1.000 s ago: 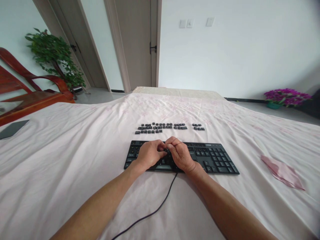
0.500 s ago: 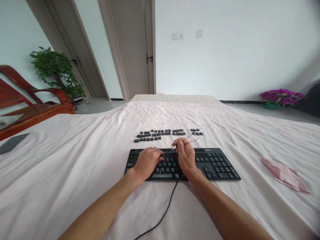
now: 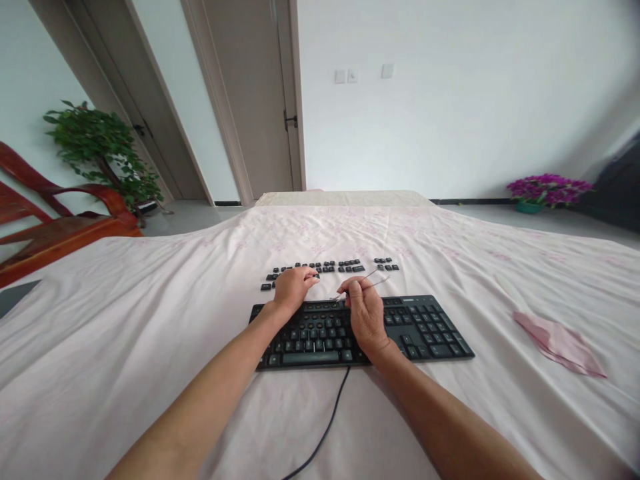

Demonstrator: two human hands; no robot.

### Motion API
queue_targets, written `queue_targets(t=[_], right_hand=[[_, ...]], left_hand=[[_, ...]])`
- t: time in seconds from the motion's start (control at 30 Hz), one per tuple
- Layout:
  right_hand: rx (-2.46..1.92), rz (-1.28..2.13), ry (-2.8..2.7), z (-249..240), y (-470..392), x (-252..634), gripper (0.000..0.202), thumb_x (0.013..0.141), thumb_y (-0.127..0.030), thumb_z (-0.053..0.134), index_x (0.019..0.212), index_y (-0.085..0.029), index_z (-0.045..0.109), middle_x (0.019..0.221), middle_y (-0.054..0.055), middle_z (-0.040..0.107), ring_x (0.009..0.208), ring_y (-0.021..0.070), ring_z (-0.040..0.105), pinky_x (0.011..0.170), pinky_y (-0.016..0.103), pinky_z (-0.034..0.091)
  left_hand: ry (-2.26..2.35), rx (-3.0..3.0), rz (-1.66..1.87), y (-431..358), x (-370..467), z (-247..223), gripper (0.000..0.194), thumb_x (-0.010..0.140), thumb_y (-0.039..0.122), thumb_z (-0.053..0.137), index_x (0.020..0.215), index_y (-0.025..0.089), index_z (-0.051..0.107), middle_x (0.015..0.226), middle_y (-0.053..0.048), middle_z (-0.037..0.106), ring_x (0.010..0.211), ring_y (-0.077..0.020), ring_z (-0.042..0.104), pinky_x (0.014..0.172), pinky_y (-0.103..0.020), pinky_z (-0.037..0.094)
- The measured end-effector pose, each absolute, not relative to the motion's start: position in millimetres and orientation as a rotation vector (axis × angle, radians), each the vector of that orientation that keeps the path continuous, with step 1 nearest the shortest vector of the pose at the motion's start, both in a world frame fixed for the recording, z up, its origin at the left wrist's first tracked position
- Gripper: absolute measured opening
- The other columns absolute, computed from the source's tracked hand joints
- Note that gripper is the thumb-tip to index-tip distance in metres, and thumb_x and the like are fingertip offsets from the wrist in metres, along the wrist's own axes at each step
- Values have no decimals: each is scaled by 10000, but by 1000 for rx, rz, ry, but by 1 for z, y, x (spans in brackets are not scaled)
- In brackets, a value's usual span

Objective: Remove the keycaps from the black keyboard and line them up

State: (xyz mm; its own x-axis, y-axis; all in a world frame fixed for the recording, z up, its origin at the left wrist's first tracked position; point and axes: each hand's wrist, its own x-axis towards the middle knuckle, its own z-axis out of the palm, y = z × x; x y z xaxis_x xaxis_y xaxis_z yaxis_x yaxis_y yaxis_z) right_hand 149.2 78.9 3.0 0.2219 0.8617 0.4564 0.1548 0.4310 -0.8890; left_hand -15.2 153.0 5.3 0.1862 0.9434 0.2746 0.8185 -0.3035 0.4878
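My left hand (image 3: 294, 288) is above the keyboard's far left edge, its fingertips pinched on a small black keycap (image 3: 317, 276) at the near row of loose caps. My right hand (image 3: 366, 308) rests over the middle of the black keyboard (image 3: 311, 358), closed around a thin wire keycap puller (image 3: 379, 279). Two of the puller's prongs stick out to the upper right; its other end is low over the keyboard's top row. Several upper-left key positions show bare switches. My left hand hides part of the loose keycaps (image 3: 349, 265).
A pink cloth (image 3: 560, 343) lies to the right on the pale tablecloth (image 3: 165, 320). The keyboard cable (image 3: 325, 430) runs toward me. A dark flat object (image 3: 17, 298) is at the far left. Beyond stand a wooden chair (image 3: 113, 207), a plant (image 3: 97, 137) and purple flowers (image 3: 547, 189).
My left hand has moved from over the keyboard's keys up to the loose keycaps beyond it. My right hand still holds the keycap puller in nearly the same place. The view has shifted slightly.
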Motion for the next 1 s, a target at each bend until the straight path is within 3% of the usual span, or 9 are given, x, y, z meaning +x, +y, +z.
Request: queue_targets(t=[0.33, 0.8, 1.0], right_hand=[[-1066, 638, -1304, 2, 78, 151, 354, 978, -431, 383, 815, -194, 589, 648, 0, 542, 551, 134, 456, 540, 260, 357], [-1043, 604, -1350, 4, 77, 153, 343, 982, -400, 385, 814, -192, 600, 710, 9, 572, 592, 139, 478, 607, 271, 397], [-1043, 642, -1326, 5, 76, 151, 343, 978, -412, 392, 808, -192, 593, 658, -1, 545, 550, 132, 455, 561, 264, 380]], left_hand=[[1845, 2535, 620, 173, -1, -3, 200, 785, 388, 684, 935, 276, 754, 973, -56, 652, 948, -236, 572, 850, -334, 427], [1874, 2535, 528, 175, -3, -5, 209, 785, 388, 667, 949, 299, 759, 954, -50, 671, 937, -240, 576, 836, -335, 434], [1879, 2476, 523, 176, -4, -4, 203, 790, 388, 658, 944, 304, 762, 971, -37, 694, 929, -226, 586, 840, -318, 442]])
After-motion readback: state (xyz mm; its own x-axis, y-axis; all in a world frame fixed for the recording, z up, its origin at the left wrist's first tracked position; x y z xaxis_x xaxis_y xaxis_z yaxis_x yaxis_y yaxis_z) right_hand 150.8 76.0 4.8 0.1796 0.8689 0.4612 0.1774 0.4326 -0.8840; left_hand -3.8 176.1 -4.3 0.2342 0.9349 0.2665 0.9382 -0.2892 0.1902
